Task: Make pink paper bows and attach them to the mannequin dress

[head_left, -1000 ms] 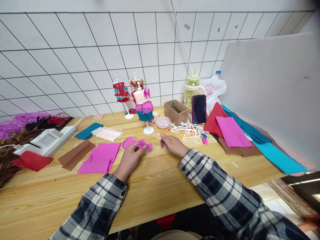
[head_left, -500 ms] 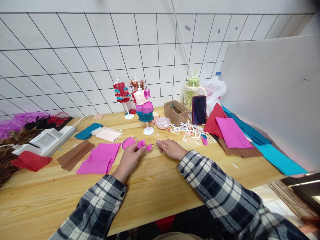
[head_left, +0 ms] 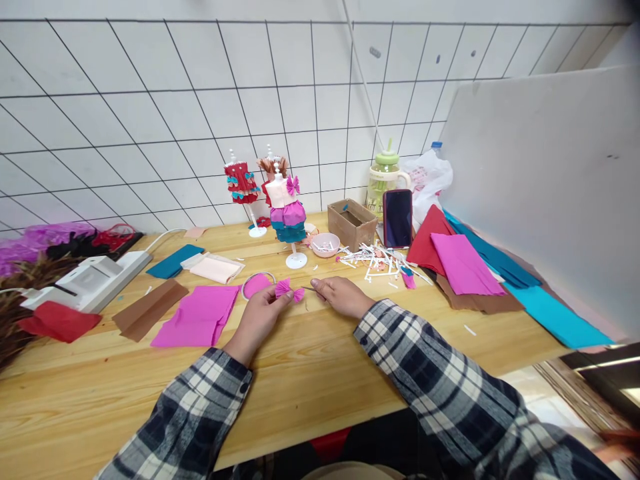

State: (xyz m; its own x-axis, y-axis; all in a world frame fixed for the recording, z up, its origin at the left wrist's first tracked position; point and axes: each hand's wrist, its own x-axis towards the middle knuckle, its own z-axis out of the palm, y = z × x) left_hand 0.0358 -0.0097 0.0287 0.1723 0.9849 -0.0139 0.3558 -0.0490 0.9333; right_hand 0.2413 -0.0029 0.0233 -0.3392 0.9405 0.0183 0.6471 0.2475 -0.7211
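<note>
A small magenta crepe-paper bow (head_left: pixel 283 288) is pinched between the thumb and fingers of my left hand (head_left: pixel 259 319). My right hand (head_left: pixel 347 297) is closed on a thin dark tool, perhaps tweezers (head_left: pixel 311 289), whose tip points left at the bow's right wing. Whether the tip touches the paper is hard to tell. Just behind my left hand lies a metal ring (head_left: pixel 244 288) around a magenta piece (head_left: pixel 257 285). Beyond the hands stands a small dress form (head_left: pixel 288 212) in a pink, magenta and teal paper dress with a magenta bow at its shoulder.
Folded magenta paper (head_left: pixel 200 316) and brown paper (head_left: pixel 150 309) lie left, near a white power strip (head_left: pixel 105 281). A pink bowl (head_left: pixel 325 245), a cardboard box (head_left: pixel 353 225), white paper scraps (head_left: pixel 383 261) and a propped phone (head_left: pixel 398 219) stand behind. Coloured sheets (head_left: pixel 467 265) spread at right.
The view has shifted very slightly. Both hands keep nearly the same place and grip, with the bow still in the left and the thin tool in the right.
</note>
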